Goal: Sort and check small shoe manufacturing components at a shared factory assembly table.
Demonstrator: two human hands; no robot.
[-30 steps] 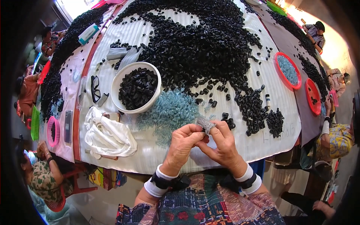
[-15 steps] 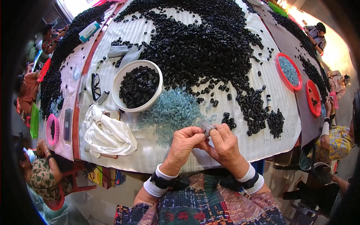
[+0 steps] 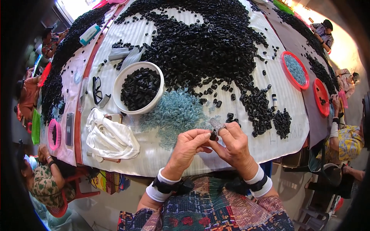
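Note:
My two hands meet over the near part of the white-covered table [image 3: 169, 161]. My left hand [image 3: 189, 149] is closed, its thumb and fingertips pinching a small black plastic piece [image 3: 213, 136]. Against the same piece rest the fingertips of my right hand [image 3: 235, 145], whose fingers are curled. A small clear, greyish glinting bit [image 3: 216, 123] sticks out at the right forefinger; whether it is one thing or several is unclear. Just beyond my hands lies a pile of small clear bluish plastic pieces [image 3: 173, 111]. Behind it spreads a large heap of black plastic pieces [image 3: 208, 50].
A white bowl [image 3: 161, 90] of black pieces stands left of the bluish pile. Nearer left are a white cloth [image 3: 110, 136] and eyeglasses [image 3: 97, 90]. Smaller black clusters [image 3: 256, 111] and a small white-and-black tube [image 3: 274, 100] lie right. Other people sit along both sides.
My fingers have shifted, and a black piece now shows between the fingertips. The glinting bit sits higher, at the right forefinger. The whole view has moved slightly.

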